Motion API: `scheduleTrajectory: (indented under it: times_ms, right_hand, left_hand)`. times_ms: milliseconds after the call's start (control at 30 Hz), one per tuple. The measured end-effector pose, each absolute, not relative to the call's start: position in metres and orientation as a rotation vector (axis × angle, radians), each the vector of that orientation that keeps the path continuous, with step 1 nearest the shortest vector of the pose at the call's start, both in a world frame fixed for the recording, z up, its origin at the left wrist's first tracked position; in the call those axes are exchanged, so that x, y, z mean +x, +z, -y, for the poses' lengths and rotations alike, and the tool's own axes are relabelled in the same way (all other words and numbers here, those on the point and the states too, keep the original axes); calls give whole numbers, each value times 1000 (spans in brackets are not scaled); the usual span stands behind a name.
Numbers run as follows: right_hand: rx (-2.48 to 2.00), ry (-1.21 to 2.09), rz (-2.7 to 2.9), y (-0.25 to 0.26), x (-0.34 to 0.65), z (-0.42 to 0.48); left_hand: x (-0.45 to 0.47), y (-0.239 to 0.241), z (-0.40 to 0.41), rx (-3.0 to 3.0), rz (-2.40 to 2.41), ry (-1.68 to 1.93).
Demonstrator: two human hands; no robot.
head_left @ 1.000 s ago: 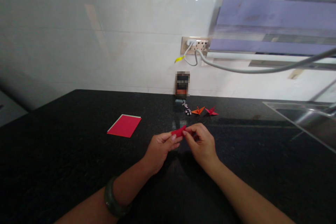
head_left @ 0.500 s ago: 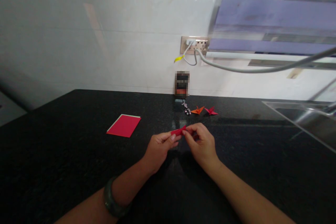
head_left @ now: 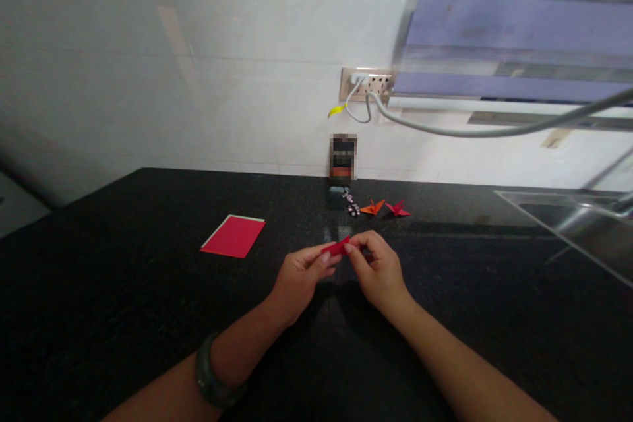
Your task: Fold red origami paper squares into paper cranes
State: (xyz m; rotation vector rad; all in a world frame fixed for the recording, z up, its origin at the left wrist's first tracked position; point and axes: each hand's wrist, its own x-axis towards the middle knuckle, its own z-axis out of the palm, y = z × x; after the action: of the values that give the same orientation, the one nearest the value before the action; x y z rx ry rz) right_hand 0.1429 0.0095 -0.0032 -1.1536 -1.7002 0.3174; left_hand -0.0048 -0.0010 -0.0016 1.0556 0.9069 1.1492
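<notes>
A small dark object [head_left: 343,158], perhaps a phone, is leaning against the white wall [head_left: 257,105]; its front is pixelated, so any writing is unreadable. A yellow tag [head_left: 337,111] by the socket [head_left: 380,88] is showing too small to read. The left hand [head_left: 299,287] is pinching one end of a folded red paper [head_left: 336,248] between thumb and fingers; the right hand [head_left: 380,270] is gripping the other end, thumb against index finger. The paper is sitting between both hands, above the black counter [head_left: 123,270]. Beyond, an orange paper bird [head_left: 372,208] and a red paper bird [head_left: 397,209] are resting side by side. Flat paper sheets [head_left: 234,237] are lying leftward; a metal sink [head_left: 593,231] is edging in rightward.
</notes>
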Motion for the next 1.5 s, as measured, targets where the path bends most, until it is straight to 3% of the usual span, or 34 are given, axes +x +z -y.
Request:
scheduleTrajectory:
  times_ms: [433,700,1167,1500]
  right_hand:
    - [-803,83,2094,8,147,-2]
    - [-922,38,2062,7,146,-4]
    - [-1013,280,1980,8,145,-5]
    - [-814,392,2122,15,144,-1]
  left_hand:
    - [-6,1,-1,952,-949,1105]
    - [-7,-4,-3,895,-837,1095]
    - [-8,2,-4,1057,-877,1051]
    - [-9,-1,-6,998,-825,1080]
